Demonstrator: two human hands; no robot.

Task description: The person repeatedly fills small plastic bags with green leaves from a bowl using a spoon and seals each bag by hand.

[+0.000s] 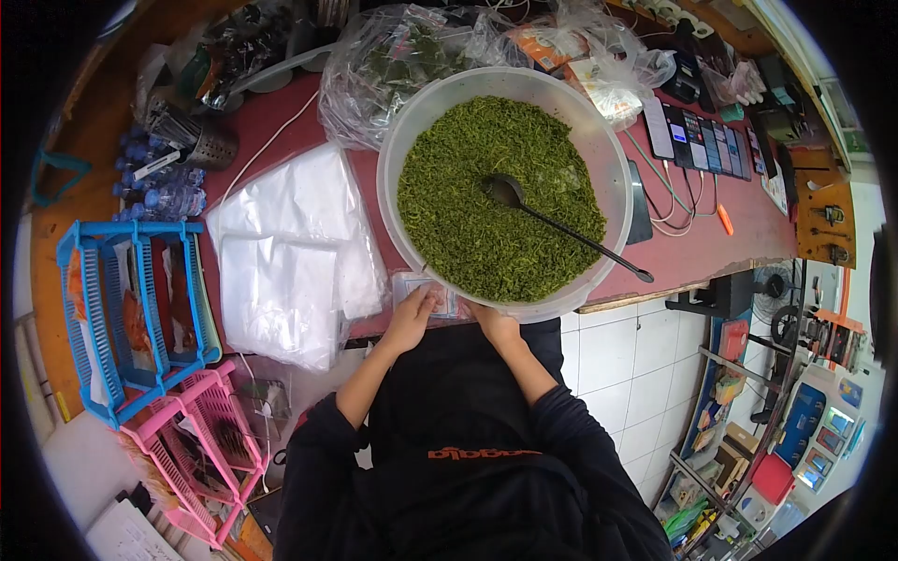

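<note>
A wide translucent tub (pixel 617 187) full of chopped green leaves (pixel 468 215) stands at the table's front edge. Its dark long-handled spoon (pixel 561 224) lies on the leaves, the handle end reaching over the rim. Just below the tub, a small clear plastic bag with a blue-and-white print (pixel 447 303) lies between my hands. My left hand (pixel 409 320) is closed on the bag's left side, fingers curled. My right hand (pixel 496 324) is at its right side, close under the tub's rim, with some fingertips hidden. Stacked clear plastic bags (pixel 281 271) lie left of my left hand.
A blue basket rack (pixel 140 318) and a pink one (pixel 192 449) stand at the left. Behind the tub are a large clear bag of greens (pixel 402 56) and other packets. Several phones (pixel 697 140) with cables sit at the right. Water bottles (pixel 168 201) are at the back left.
</note>
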